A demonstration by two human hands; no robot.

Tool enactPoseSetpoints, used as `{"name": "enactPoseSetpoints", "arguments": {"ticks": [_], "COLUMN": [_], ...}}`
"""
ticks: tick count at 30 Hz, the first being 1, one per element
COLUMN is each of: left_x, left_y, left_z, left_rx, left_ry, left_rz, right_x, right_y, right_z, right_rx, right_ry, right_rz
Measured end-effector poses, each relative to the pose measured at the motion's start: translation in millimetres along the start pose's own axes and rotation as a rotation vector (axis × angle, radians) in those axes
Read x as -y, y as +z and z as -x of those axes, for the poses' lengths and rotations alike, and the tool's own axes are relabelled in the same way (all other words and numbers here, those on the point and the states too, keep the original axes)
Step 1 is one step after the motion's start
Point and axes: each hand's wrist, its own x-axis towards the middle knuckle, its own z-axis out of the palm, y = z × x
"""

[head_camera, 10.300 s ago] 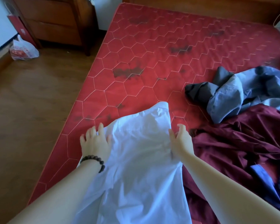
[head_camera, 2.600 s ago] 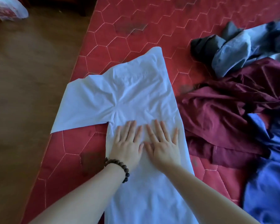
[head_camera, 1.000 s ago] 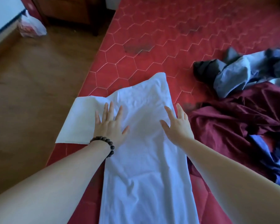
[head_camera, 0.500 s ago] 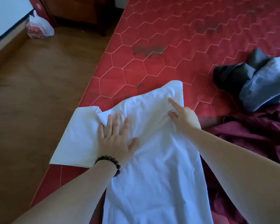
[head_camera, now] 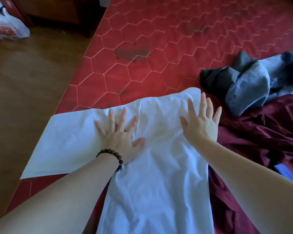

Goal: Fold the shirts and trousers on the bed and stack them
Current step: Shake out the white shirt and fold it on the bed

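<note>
White shirt (head_camera: 152, 174) spread flat on the red bed (head_camera: 159, 53), along the near left edge, one sleeve reaching out leftward past the bed's side over the wooden floor (head_camera: 29, 85). Left hand (head_camera: 119, 134) flat on the shirt near the base of that sleeve, fingers straight and fanned, palm down; grip released, clutching nothing. Beaded bracelet (head_camera: 113, 157) around the left wrist. Right hand (head_camera: 201, 122) flat on the shirt's upper right part, fingers straight and spread, fingertips reaching the shirt's top edge; grip released too, nothing clutched. Wrinkles in the cloth between the two hands and below them.

Right of the shirt, touching its edge: crumpled maroon garment (head_camera: 260, 141) lying loose on the bed. Beyond the maroon one, farther from the shirt: bunched grey-blue garment (head_camera: 249, 88) with a dark part on its left side. Bit of bright blue cloth (head_camera: 284, 173) peeking out at the lower right, partly hidden behind the right forearm.

Far left of the shirt, on the floor: plastic bag (head_camera: 10, 29) with something red inside, beside dark wooden furniture (head_camera: 57, 12).
</note>
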Motion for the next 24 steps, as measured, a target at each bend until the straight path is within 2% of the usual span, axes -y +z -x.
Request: {"name": "enactPoseSetpoints", "arguments": {"ticks": [1,3,5,11,13,15,17,18,20,22,24], "left_x": [-0.2,-0.8,-0.3,-1.7,-2.2,-1.5,8.8,19.9,53.2,96.2,136.2], "left_y": [1.4,3.4,4.3,5.8,2.8,-1.0,-6.6,-10.0,-12.6,-13.3,-14.0], "left_z": [-0.1,-0.1,-1.5,0.2,-1.9,-3.0,1.3,6.2,21.7,45.3,73.7], "left_rx": [-0.008,-0.014,-0.02,-0.042,-0.019,0.012,0.0,-0.024,-0.066,-0.027,0.013], "left_ry": [-0.003,-0.009,-0.016,-0.01,-0.015,0.0,0.023,0.01,-0.086,-0.162,-0.143], "left_rz": [-0.011,-0.027,-0.038,-0.039,-0.022,-0.003,0.079,0.136,0.193,0.141,0.105], "right_x": [7.7,23.2,29.9,39.2,77.8,124.0,154.1,160.6,162.6,163.8,167.4], "right_y": [2.5,12.1,24.7,21.8,11.5,1.6,-1.1,1.4,8.4,12.5,10.7], "right_z": [2.0,11.4,22.7,23.4,38.7,63.4,78.4,81.5,84.8,85.8,84.7], "right_rx": [-0.003,0.108,0.245,0.342,0.283,0.226,0.246,0.263,0.277,0.297,0.333], "right_ry": [-0.096,-0.203,-0.172,-0.075,-0.113,-0.182,-0.102,-0.077,-0.107,-0.142,-0.141], "right_rz": [-0.02,-0.08,-0.161,-0.092,-0.249,-0.579,-0.781,-0.741,-0.509,-0.351,-0.257]}}
